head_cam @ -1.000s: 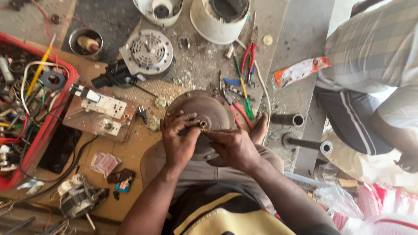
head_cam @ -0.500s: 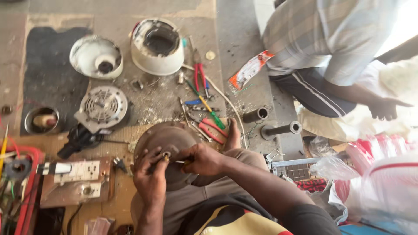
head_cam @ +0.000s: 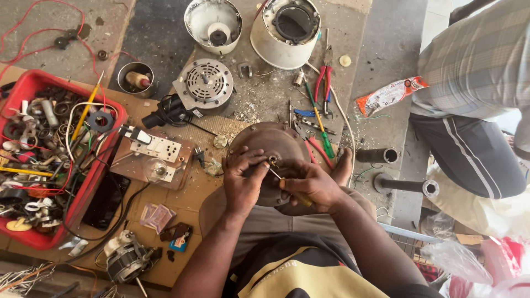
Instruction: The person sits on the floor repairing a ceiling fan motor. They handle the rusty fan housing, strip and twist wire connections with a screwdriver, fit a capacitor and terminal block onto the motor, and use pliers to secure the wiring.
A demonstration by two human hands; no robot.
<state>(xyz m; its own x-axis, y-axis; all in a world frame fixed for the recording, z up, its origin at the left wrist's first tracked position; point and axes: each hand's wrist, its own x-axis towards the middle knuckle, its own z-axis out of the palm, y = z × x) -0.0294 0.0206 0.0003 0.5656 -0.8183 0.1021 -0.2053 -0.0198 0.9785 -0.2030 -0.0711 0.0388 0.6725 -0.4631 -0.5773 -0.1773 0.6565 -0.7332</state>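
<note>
So the brown metal motor housing [head_cam: 270, 146] sits on the person's lap, round and domed, pretty grimy. Left hand [head_cam: 243, 185] is curled over its near rim, fingers bent and pressing around the centre hole. Right hand [head_cam: 312, 185] is closed tight on a yellow-handled screwdriver [head_cam: 287, 187], tip poked at that hole. On the concrete to the right there's a crinkly orange-and-white snack wrapper [head_cam: 389, 95], long and flat. On the cardboard, a small stack of pinkish paper packets [head_cam: 155, 215]. Red plastic tray [head_cam: 102, 165] on the left, crammed with wires and rings. Ribbed silver motor [head_cam: 205, 84] up top.
</note>
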